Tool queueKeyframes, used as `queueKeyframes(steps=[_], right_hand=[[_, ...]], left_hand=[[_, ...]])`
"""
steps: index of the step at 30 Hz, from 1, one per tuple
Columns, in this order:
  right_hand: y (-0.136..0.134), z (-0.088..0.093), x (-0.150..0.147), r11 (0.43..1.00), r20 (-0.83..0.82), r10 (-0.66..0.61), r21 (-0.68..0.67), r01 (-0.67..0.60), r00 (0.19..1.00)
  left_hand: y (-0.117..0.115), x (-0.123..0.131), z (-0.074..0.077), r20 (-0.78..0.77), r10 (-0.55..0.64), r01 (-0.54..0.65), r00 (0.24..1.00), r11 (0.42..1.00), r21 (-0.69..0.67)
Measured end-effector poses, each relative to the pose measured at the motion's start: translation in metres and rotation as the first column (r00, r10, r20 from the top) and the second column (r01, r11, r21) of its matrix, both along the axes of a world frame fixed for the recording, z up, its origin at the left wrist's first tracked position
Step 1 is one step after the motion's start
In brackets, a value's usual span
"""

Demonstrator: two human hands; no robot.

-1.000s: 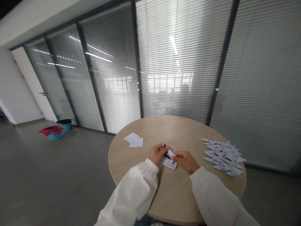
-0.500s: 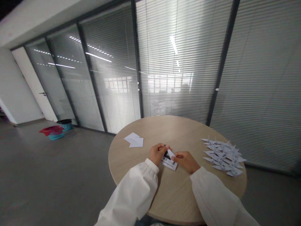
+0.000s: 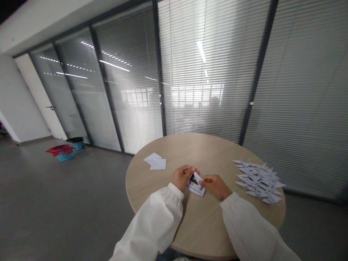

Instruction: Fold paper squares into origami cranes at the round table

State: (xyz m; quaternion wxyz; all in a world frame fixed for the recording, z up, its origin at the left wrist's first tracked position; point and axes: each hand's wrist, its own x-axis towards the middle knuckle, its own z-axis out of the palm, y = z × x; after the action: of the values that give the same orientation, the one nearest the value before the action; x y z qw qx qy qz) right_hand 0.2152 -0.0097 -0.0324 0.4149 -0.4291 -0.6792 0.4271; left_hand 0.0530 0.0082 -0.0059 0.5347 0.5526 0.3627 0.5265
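Observation:
Between my hands, over the middle of the round wooden table (image 3: 190, 148), is a partly folded sheet of paper (image 3: 197, 190) with dark print on its inner side. My left hand (image 3: 182, 177) pinches its upper left part. On the right, my right hand (image 3: 216, 186) holds a raised white flap of the same paper between thumb and finger. The fingertips hide part of the folds. A pile of folded paper cranes (image 3: 258, 181) lies on the table to the right of my right hand.
Several white paper squares (image 3: 157, 164) overlap on the table's left side. Behind the table stands a glass partition with blinds (image 3: 203, 72). On the floor at the left are a bin with a red liner (image 3: 62, 151) and a bin with a black liner (image 3: 77, 143).
Almost nothing differs. Both hands keep their hold on the paper in the same place, and the view has shifted very slightly.

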Motion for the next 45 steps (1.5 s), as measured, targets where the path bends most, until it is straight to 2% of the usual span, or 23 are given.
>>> queueKeyframes(steps=[4, 10, 21, 28, 36, 45], right_hand=[[0.000, 0.000, 0.000, 1.000, 0.007, -0.003, -0.002, 0.003, 1.000], [-0.001, 0.002, 0.000, 1.000, 0.015, -0.008, 0.009, 0.008, 1.000], [0.000, 0.002, 0.000, 1.000, -0.029, -0.007, -0.012, 0.007, 1.000], [-0.004, 0.010, 0.003, 0.998, -0.028, -0.058, -0.034, 0.057, 0.998], [-0.004, 0.011, 0.002, 0.999, -0.009, -0.036, -0.013, 0.036, 0.999], [-0.001, 0.006, 0.001, 1.000, -0.027, -0.009, -0.024, 0.008, 1.000]], left_hand=[[0.001, -0.001, 0.001, 0.009, -0.005, 0.005, 1.000, 1.000, 0.001], [0.001, -0.003, 0.001, -0.098, 0.014, -0.012, 0.995, 1.000, 0.018], [0.002, -0.002, 0.001, 0.004, -0.043, 0.043, 0.999, 0.999, -0.033], [0.006, -0.003, -0.001, 0.051, -0.085, 0.085, 0.995, 0.996, 0.015], [0.004, -0.004, -0.001, -0.031, -0.022, 0.023, 0.999, 0.999, 0.038], [0.003, -0.004, -0.001, -0.042, 0.009, -0.008, 0.999, 0.999, 0.041]])
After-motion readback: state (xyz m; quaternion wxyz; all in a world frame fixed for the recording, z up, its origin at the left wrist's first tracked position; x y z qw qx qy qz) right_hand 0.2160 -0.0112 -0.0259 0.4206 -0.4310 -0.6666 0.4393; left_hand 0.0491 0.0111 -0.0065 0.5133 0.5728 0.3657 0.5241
